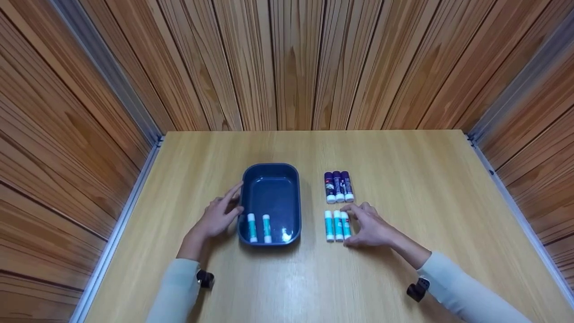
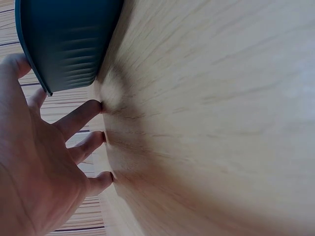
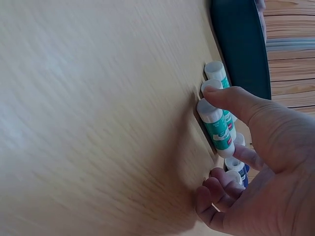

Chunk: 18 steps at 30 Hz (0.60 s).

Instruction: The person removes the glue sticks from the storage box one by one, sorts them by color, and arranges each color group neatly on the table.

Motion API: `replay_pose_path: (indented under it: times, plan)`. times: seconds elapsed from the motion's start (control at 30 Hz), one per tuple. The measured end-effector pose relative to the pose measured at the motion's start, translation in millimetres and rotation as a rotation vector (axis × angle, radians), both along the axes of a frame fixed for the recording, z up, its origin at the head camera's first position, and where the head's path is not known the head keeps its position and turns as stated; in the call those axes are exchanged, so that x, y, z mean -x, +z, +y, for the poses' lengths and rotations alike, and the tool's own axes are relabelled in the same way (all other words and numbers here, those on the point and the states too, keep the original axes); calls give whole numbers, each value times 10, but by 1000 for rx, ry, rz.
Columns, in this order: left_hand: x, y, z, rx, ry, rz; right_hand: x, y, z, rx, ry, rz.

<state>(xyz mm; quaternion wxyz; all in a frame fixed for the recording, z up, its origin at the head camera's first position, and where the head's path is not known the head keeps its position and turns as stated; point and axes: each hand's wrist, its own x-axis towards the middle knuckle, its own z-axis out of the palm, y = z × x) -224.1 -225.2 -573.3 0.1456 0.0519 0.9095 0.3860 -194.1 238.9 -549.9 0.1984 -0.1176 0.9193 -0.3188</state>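
Note:
My left hand point(image 1: 219, 217) touches the left side of a dark blue tray point(image 1: 293, 197); in the left wrist view its thumb and index finger meet the rim while the other fingers rest on the table. Two teal-and-white glue sticks point(image 1: 252, 228) lie apart at the tray's near end. Right of the tray, three more teal glue sticks point(image 1: 329, 226) lie side by side on the table. My right hand point(image 1: 370, 226) pinches the rightmost glue stick point(image 3: 219, 132) by its two ends, thumb at the near end and index finger at the far end.
Three purple glue sticks with white ends point(image 1: 339, 186) lie in a row just beyond the teal ones. Wood-plank walls point(image 1: 291, 67) enclose the wooden table point(image 1: 287, 282) at the back and both sides.

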Motion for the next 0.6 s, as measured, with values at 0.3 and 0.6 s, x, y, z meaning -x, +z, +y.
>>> replay_pose_path:
  times: [0.3,0.6]
  plan:
    - [-8,-10,7,11,1,7,-7,-25,-51,-4,-5,18]
    - [-7,-1,1,3,6,-9,-6,-10,-46,-5,6,23]
